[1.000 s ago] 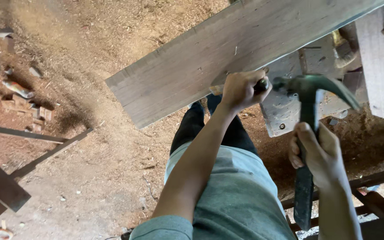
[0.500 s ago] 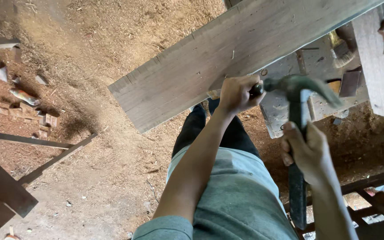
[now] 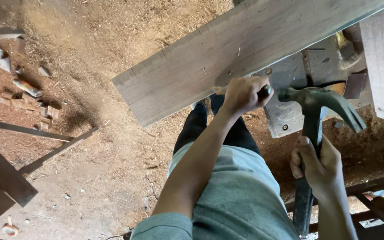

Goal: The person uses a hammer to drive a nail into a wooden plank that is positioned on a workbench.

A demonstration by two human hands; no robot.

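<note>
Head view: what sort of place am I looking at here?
Most likely a rough woodworking or carpentry yard. The ground is covered in sawdust, a long plank lies across a support, timber offcuts lie around, and the right hand grips a claw hammer.

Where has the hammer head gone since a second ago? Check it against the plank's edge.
Cannot tell for sure: the hammer head sits about as close to the plank edge and left hand as before; the camera shifted too.
</note>
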